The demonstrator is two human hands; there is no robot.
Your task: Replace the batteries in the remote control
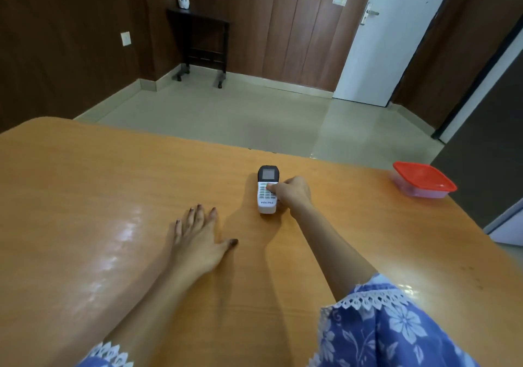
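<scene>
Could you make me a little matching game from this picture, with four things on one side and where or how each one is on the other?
1 remote control
2 left hand
3 right hand
4 red-lidded container

A flat on the table, fingers straight
B near the table's right edge
C lies buttons up
D grips the remote control

Pairs: 1-C, 2-A, 3-D, 4-B
</scene>
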